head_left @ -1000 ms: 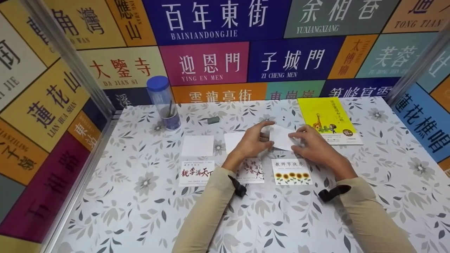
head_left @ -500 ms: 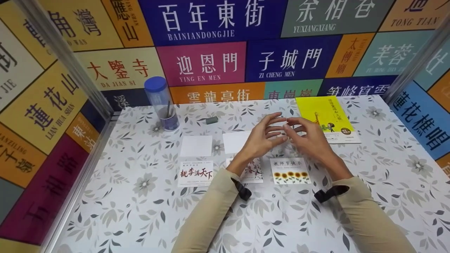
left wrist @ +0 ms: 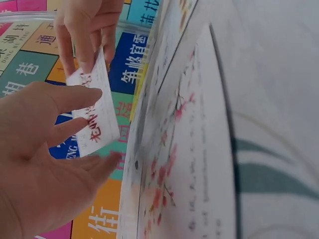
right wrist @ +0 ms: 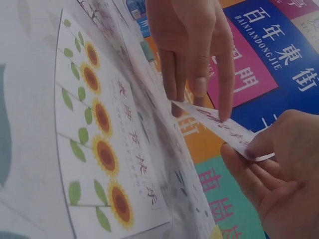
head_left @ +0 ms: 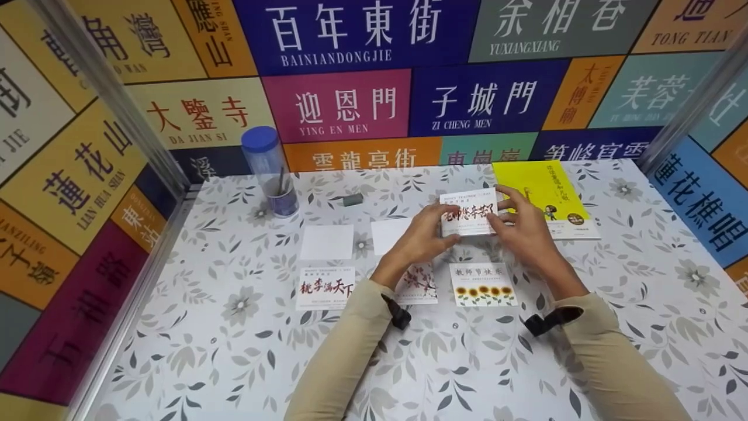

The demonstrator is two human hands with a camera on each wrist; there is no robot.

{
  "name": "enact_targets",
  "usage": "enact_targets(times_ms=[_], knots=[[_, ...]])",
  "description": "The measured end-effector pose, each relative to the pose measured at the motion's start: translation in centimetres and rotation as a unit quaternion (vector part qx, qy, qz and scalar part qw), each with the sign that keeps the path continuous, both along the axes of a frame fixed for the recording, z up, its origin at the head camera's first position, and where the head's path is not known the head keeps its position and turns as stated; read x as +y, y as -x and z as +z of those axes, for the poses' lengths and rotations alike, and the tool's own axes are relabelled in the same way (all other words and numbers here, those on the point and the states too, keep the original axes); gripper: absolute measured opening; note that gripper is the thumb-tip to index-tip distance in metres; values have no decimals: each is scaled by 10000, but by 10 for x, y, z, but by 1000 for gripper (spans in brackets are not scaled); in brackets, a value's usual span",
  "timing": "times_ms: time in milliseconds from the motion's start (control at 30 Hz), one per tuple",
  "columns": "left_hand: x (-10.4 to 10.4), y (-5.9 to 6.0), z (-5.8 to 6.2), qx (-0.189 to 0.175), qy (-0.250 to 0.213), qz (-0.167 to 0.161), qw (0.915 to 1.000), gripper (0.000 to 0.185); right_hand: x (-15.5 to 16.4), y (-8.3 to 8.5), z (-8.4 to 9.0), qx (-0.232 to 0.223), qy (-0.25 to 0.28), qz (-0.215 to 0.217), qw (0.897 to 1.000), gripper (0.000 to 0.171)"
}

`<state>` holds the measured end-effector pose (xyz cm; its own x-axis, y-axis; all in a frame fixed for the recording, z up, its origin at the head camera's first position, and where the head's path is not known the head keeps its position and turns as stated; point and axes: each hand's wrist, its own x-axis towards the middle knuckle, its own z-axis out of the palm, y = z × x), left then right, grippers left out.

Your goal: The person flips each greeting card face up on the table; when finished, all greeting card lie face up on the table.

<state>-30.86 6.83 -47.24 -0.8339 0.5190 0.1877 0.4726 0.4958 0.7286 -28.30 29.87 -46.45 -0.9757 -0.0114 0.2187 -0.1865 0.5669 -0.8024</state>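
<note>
Red calligraphy shows on the card [head_left: 468, 211] that the left hand [head_left: 422, 241] and right hand [head_left: 522, 234] pinch by its side edges, lifted above the table [head_left: 234, 351]. It looks turned up for reading; laying it down comes next. Nearer the person lie three printed cards, left of the grip two blank ones, right one yellow book [head_left: 546, 196].

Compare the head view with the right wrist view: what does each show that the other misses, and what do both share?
Only the head view shows the yellow book, the blue-capped tube, two blank white cards and the card with red calligraphy lying on the table.

Only the right wrist view shows the held card's thin edge from the side.

Both show the left hand and right hand pinching the held card, above the sunflower card.
</note>
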Motion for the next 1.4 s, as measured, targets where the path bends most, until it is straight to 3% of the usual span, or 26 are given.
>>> enact_targets(times_ms=[133, 433, 633, 867, 1033, 1167, 1267, 1400], knots=[[1, 0, -2, -21, 194, -141, 9997, 54, 5, 2, -7, -63, -645, -117, 9978, 64], [3, -7, -3, -47, 1399, -476, 9890, 71, 3, 2, -19, -295, -1902, 25, 9813, 43], [5, -10, -4, -299, 1579, -338, 9864, 58, 6, -1, -18, -857, -2109, 269, 9734, 42], [6, -14, -1, -299, 1794, -196, 9831, 55, 7, -1, -15, -933, -2244, 522, 9686, 41], [7, -16, 0, -366, 1792, -120, 9831, 61, 9, -3, -12, -946, -2269, 518, 9679, 42], [6, -16, 1, -305, 1647, -253, 9855, 60, 10, -3, -12, -904, -2272, 458, 9686, 42], [1, -14, 3, -215, 1418, -305, 9892, 56, 10, -4, -13, -819, -2272, 421, 9695, 45], [-10, -12, 7, -12, 1010, -142, 9948, 50, 7, -5, -14, -788, -2292, 332, 9696, 51]])
